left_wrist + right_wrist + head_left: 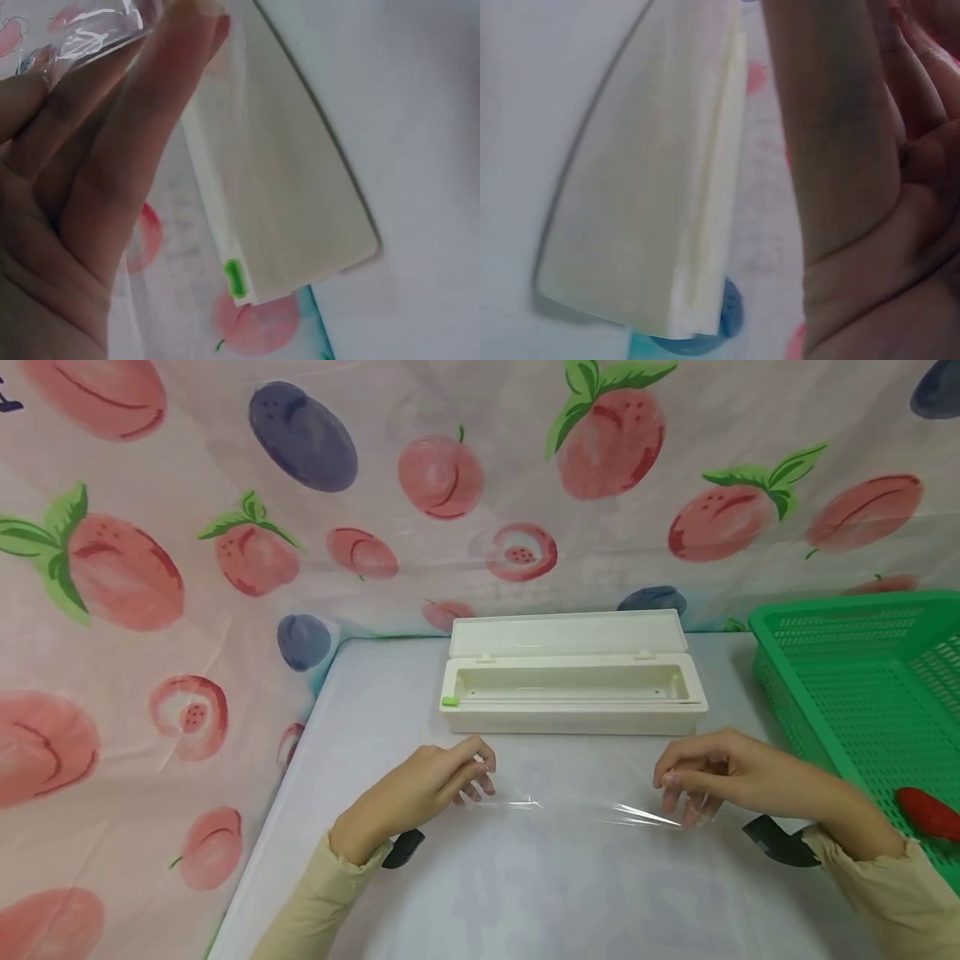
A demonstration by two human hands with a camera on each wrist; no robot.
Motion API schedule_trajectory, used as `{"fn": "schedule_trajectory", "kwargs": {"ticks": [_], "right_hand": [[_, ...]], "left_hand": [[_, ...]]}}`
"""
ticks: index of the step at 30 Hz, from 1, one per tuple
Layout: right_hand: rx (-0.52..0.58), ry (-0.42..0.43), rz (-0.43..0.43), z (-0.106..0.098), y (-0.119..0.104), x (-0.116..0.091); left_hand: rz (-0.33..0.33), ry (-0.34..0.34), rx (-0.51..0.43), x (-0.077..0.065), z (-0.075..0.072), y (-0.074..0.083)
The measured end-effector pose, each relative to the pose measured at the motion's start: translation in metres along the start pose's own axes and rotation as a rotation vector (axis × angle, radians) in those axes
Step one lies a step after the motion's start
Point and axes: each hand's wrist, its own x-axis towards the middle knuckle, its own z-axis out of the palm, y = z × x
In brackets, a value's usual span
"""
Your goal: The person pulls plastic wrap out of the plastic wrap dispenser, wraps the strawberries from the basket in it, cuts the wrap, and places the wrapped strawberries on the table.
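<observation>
A sheet of clear plastic wrap stretches between both hands, low in front of a white box. My left hand pinches its left end between thumb and fingers; in the left wrist view the crumpled plastic wrap shines beside the fingers. On the other side, my right hand pinches the right end with curled fingers. Behind the hands stands the white plastic-wrap dispenser box, its lid raised and a small green slider at its left. The film's far edge is hard to see.
A green plastic basket stands at the right, with a red object inside it. The white table meets a fruit-patterned cloth at the back and left.
</observation>
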Motion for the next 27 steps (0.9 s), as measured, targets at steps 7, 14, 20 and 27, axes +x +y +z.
{"fn": "schedule_trajectory", "kwargs": {"ticks": [7, 14, 20, 27], "right_hand": [[0.031, -0.013, -0.012, 0.01, 0.023, -0.003], [-0.052, -0.024, -0.018, 0.013, 0.034, -0.006], [-0.033, -0.049, 0.014, 0.012, 0.043, -0.011], [-0.027, -0.067, -0.018, 0.014, 0.051, -0.011]], "left_hand": [[0.015, 0.014, 0.13, -0.006, 0.015, -0.009], [-0.002, -0.013, 0.206, -0.009, 0.024, -0.014], [-0.015, -0.035, 0.281, -0.01, 0.03, -0.018], [-0.004, -0.065, 0.267, -0.013, 0.039, -0.023]]}}
